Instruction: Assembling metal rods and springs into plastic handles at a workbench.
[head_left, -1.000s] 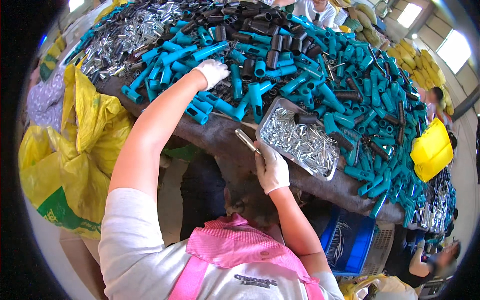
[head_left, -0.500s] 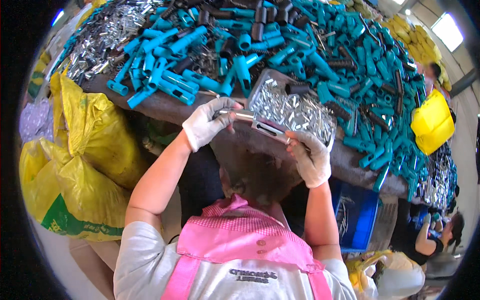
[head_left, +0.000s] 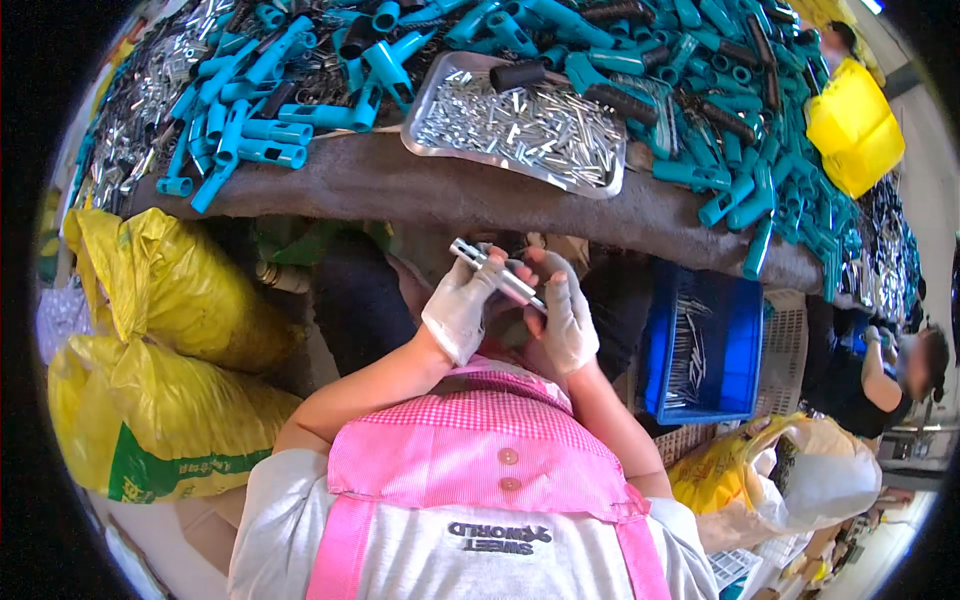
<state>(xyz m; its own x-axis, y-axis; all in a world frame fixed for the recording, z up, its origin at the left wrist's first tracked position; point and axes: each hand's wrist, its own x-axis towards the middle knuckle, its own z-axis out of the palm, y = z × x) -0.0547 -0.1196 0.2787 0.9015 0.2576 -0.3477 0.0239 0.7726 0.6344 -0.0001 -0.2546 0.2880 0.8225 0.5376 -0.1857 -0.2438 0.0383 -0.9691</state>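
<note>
Both gloved hands are raised below the near edge of the desk [head_left: 560, 205], closed together on one silver metal tube [head_left: 497, 272]: the left hand [head_left: 460, 308] grips its left part with fingers curled round it, and the right hand [head_left: 567, 315] is clamped on its right end, the tube lying tilted between them. Judging by this, one piece is in hand and most of the work seems left, for the desk carries a great heap of teal plastic handles [head_left: 700, 80] and black grips [head_left: 625, 100] not yet taken up. On the desk just beyond the hands sits a shallow metal tray [head_left: 430, 135], well filled with small silver pins or sleeves, with one black grip lying at its far edge. To the right, under the desk, a blue crate [head_left: 745, 350] holds a loose scatter of thin metal pieces and looks far from full. A yellow bin [head_left: 855, 130] stands at the far right of the desk; its contents cannot be seen. Yellow sacks [head_left: 170, 290] are bunched at the left, their contents hidden. A second person [head_left: 880, 375] works at the right.
</note>
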